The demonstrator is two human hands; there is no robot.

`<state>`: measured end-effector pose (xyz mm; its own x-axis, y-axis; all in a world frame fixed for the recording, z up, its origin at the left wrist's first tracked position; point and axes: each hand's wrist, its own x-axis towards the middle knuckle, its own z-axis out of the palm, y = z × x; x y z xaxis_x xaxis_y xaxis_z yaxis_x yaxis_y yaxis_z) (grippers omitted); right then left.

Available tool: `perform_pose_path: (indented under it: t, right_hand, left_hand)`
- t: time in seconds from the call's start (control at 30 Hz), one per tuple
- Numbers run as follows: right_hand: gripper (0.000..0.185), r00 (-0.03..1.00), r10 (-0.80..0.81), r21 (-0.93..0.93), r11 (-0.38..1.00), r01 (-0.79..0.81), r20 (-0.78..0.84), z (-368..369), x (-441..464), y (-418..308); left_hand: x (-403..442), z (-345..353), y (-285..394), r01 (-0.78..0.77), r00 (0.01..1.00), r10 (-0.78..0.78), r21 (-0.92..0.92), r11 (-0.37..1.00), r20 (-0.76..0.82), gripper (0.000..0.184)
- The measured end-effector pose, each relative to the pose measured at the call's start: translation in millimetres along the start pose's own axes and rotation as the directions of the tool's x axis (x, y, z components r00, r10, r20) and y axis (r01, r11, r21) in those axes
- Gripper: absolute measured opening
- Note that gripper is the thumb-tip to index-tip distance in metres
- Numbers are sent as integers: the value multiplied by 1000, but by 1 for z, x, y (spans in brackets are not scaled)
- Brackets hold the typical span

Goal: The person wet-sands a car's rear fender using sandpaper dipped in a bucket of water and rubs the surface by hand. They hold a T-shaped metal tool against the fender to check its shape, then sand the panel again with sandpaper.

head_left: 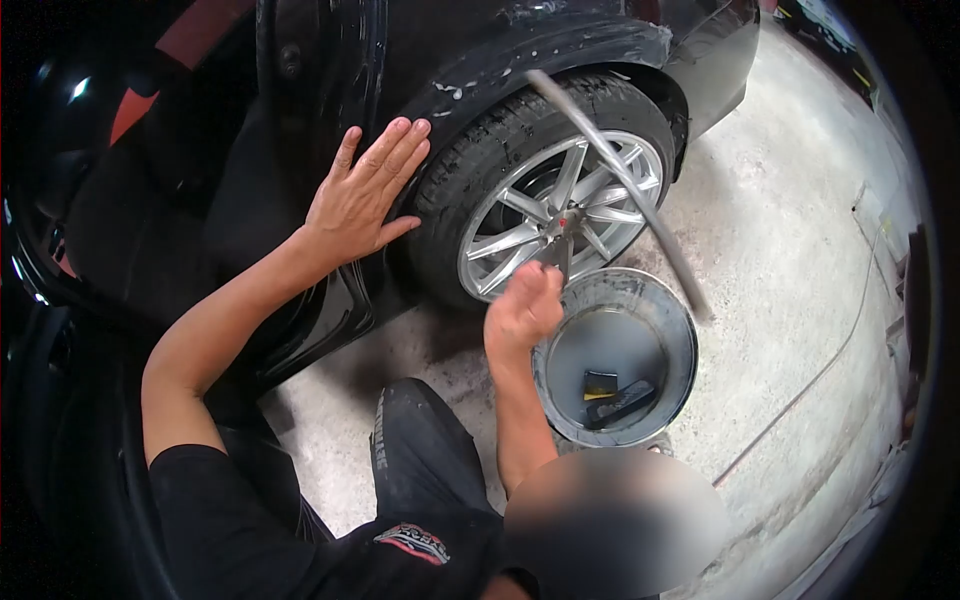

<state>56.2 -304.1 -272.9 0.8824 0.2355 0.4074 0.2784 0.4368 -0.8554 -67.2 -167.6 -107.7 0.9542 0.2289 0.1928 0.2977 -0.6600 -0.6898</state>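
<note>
The black, shiny car panel has pale smears and spots on it, so it looks part-way done and not yet clean. It curves over the silver-spoked wheel with a black tyre. The left hand is at the car's side, left of the wheel, its palm down and fingers wide. The right hand is near the wheel's low edge, its fingers curled in. A long, thin grey strip is blurry beside it; I can't tell if that hand holds it. The round, grimy bucket is just right.
</note>
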Motion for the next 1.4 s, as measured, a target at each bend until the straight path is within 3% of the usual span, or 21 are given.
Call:
perform_pose_path:
  t: [0.07, 0.1, 0.2, 0.23, 0.27, 0.3, 0.37, 0.4, 0.43, 0.47, 0.6, 0.73, 0.83, 0.97, 1.03, 1.07, 1.17, 1.27, 1.3, 1.4]
  right_hand:
    - [17, 993, -17, -131, 991, 32, 114, 7, 5, 6]
    - [20, 993, -77, -144, 986, 89, 84, 3, 9, 2]
    - [26, 999, 52, -28, 998, -52, 2, -6, 5, 1]
    - [30, 982, 186, 81, 979, -187, 22, -13, 4, 7]
    - [31, 940, 340, 312, 891, -330, 25, -15, 10, -7]
    - [29, 929, 371, 411, 844, -345, 19, -17, 18, -17]
    - [37, 959, 283, 167, 946, -280, 6, -22, 29, -18]
    - [44, 999, -40, -215, 976, 41, 7, -14, 34, 0]
    - [47, 979, 193, -22, 981, -192, 61, -16, 33, -12]
    - [50, 902, 416, 144, 892, -429, 112, -17, 33, -24]
    - [48, 882, 399, 226, 862, -454, 252, -17, 13, -39]
    - [50, 867, 333, 209, 879, -428, 371, -25, -2, -31]
    - [49, 857, 307, 182, 894, -408, 413, -18, 11, -18]
    - [52, 900, 255, 192, 922, -336, 353, -13, 28, -16]
    - [52, 941, 151, 156, 966, -206, 304, -11, 36, -20]
    - [53, 961, 83, 135, 983, -122, 263, -10, 38, -21]
    - [55, 955, 99, 91, 987, -129, 280, -6, 47, -18]
    - [54, 961, -50, 84, 996, 28, 271, -7, 58, -13]
    - [53, 958, -102, 70, 994, 86, 267, -7, 64, -7]
    - [48, 963, -106, 0, 994, 109, 248, -10, 79, 10]
  left_hand:
    - [-1, 2, 4, 10, 1000, -10, -7, 1000, -7, 102]
    - [0, 3, 2, 19, 1000, -19, -1, 1000, -12, 102]
    - [1, -4, 5, 62, 998, -62, -8, 998, 14, 99]
    - [0, -3, 6, 71, 997, -71, -18, 997, -5, 99]
    - [1, -4, 9, 73, 997, -73, -19, 997, -25, 99]
    - [3, -6, 14, 84, 996, -85, -19, 996, -31, 99]
    - [3, -6, 19, 132, 990, -131, -2, 991, -60, 99]
    - [10, 27, 18, 149, 985, -152, -40, 988, -88, 99]
    - [10, 17, 26, 204, 975, -204, 1, 979, -84, 99]
    - [7, 26, 33, 239, 963, -239, -18, 971, -126, 101]
    - [-3, 56, 75, 413, 895, -422, -94, 906, -143, 104]
    - [-5, 37, 121, 508, 819, -556, -274, 816, -140, 108]
    - [-20, 51, 130, 433, 858, -511, -464, 773, -50, 115]
    - [-48, 24, 107, 462, 885, -457, -300, 835, 93, 109]
    - [-57, 11, 93, 490, 871, -476, -245, 837, 118, 107]
    - [-61, 9, 89, 498, 867, -481, -246, 831, 130, 108]
    - [-67, 15, 86, 518, 855, -488, -269, 812, 175, 108]
    - [-77, 17, 79, 578, 811, -463, -368, 729, 357, 109]
    - [-81, 21, 77, 534, 843, -469, -304, 789, 264, 101]
    - [-81, 7, 57, 506, 853, -436, -253, 824, 286, 92]
